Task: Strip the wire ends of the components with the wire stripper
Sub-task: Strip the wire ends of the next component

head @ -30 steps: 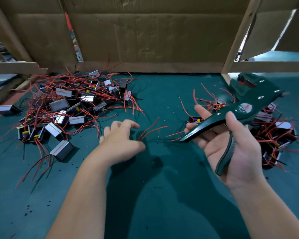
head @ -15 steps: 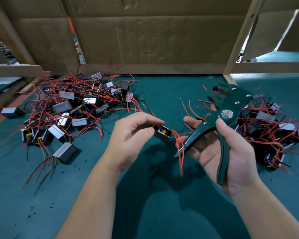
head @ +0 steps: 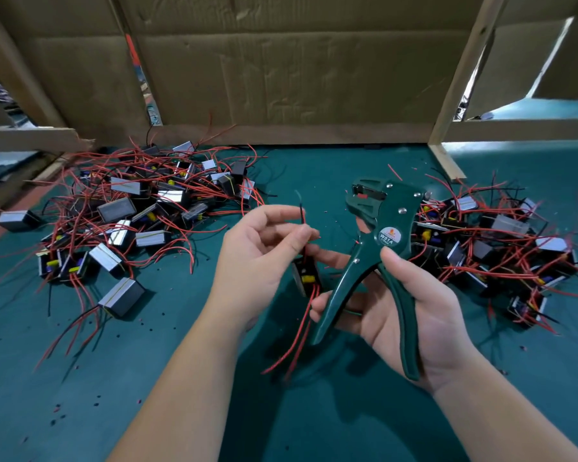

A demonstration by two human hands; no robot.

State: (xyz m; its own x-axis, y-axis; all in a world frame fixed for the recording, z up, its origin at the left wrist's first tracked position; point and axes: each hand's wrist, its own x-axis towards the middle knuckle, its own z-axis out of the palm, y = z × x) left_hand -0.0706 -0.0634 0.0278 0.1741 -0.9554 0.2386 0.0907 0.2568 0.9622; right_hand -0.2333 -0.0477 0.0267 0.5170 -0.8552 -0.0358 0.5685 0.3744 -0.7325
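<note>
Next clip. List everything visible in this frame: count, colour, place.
mat: one, teal, covers table.
wire stripper: one, dark green, centre, held.
held component: one, black with yellow part, red wires hanging, left of the stripper.
left pile of components: many, black and silver, red wires, left side.
right pile of components: many, same colours, right side.
insulation scraps: many, red and black, scattered on mat.
cardboard wall: one, brown, behind.
wooden post: one, pale, back right.
left hand: pinches held component's black wire.
right hand: grips wire stripper's handles.

The left hand point(head: 261, 258) pinches a component point(head: 307, 275) by its wire while the right hand point(head: 411, 315) grips the wire stripper point(head: 377, 248).
</note>
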